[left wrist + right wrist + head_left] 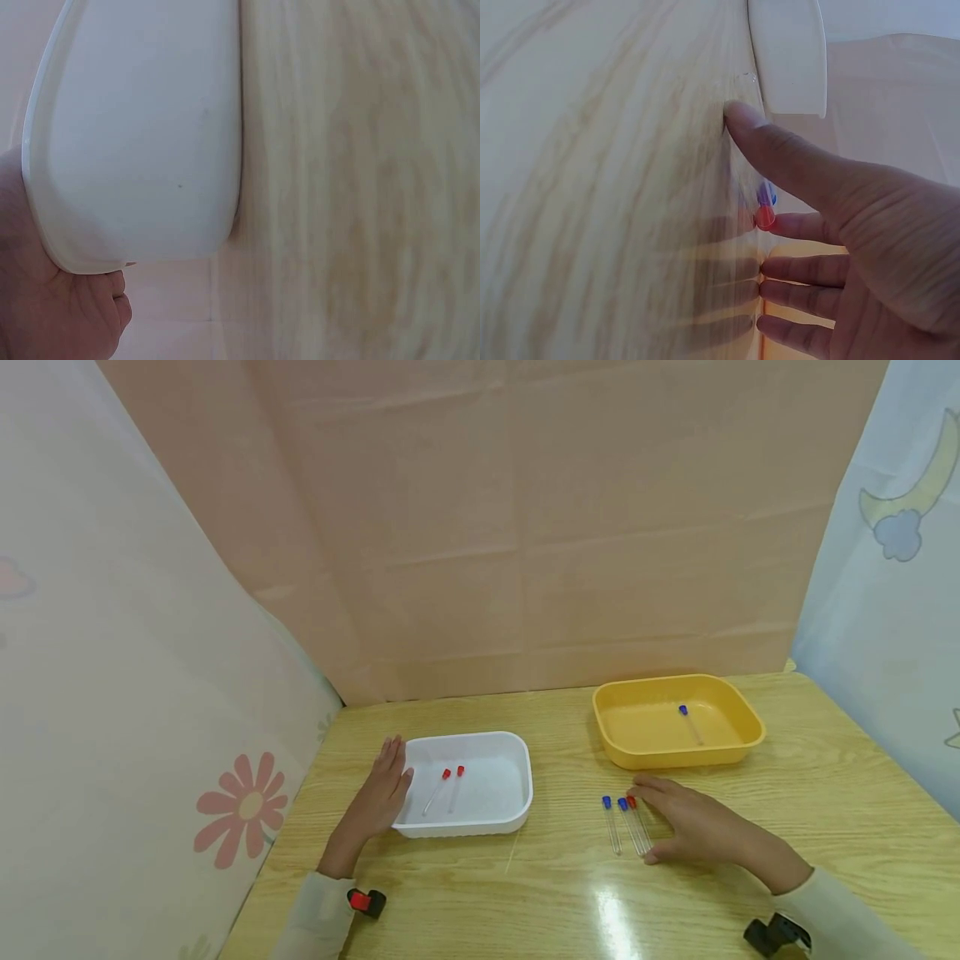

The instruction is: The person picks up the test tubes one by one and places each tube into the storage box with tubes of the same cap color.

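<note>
A white tray (517, 777) holds two clear tubes with red caps, one of them a red-capped tube (446, 774) leaning right. At its left end my left hand (381, 789) holds the rim, thumb over the edge; the left wrist view shows the palm against the tray's corner. My right hand (693, 827) spreads low over the table beside another red-capped tube (632, 802). Its index fingertip is at the red cap, seen in the right wrist view, and the thumb reaches the tube's lower end. Two blue-capped tubes (607, 802) lie just left of it.
A yellow tray (678, 758) stands behind my right hand with one blue-capped tube (683, 710) inside. Brown paper (517, 527) rises behind the wooden table (525, 893). Patterned white sheets (150, 652) flank both sides.
</note>
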A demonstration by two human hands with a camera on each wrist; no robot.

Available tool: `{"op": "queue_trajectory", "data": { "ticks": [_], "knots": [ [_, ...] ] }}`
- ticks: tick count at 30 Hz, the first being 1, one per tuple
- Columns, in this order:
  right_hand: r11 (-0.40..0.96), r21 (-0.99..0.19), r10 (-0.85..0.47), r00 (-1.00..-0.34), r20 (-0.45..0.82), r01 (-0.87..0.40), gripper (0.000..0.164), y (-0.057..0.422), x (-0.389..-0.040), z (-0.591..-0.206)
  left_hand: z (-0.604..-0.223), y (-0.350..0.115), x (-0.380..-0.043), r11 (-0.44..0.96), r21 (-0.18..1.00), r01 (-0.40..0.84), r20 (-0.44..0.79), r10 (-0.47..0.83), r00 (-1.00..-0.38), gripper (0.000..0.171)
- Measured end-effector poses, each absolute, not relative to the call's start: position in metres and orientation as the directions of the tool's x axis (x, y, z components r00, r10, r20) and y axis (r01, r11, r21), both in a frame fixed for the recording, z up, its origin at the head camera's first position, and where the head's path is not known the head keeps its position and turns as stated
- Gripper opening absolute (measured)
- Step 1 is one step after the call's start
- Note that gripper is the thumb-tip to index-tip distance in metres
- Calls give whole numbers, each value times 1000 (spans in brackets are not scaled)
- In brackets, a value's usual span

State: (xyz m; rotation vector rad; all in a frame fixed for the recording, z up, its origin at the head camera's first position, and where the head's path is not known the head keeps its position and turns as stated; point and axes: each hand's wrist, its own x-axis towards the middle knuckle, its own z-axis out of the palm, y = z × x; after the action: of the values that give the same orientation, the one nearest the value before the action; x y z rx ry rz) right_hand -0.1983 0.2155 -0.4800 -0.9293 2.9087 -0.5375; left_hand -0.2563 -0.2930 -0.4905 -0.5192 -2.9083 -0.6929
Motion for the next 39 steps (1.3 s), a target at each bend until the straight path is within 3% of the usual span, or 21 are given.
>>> {"op": "queue_trajectory", "data": {
  "ticks": [39],
  "knots": [
    [741, -399, -545, -831, 114, -540, 98, 227, -209, -484, -488, -293, -255, 841, 414, 349, 170, 305, -937, 60]
  ]
}}
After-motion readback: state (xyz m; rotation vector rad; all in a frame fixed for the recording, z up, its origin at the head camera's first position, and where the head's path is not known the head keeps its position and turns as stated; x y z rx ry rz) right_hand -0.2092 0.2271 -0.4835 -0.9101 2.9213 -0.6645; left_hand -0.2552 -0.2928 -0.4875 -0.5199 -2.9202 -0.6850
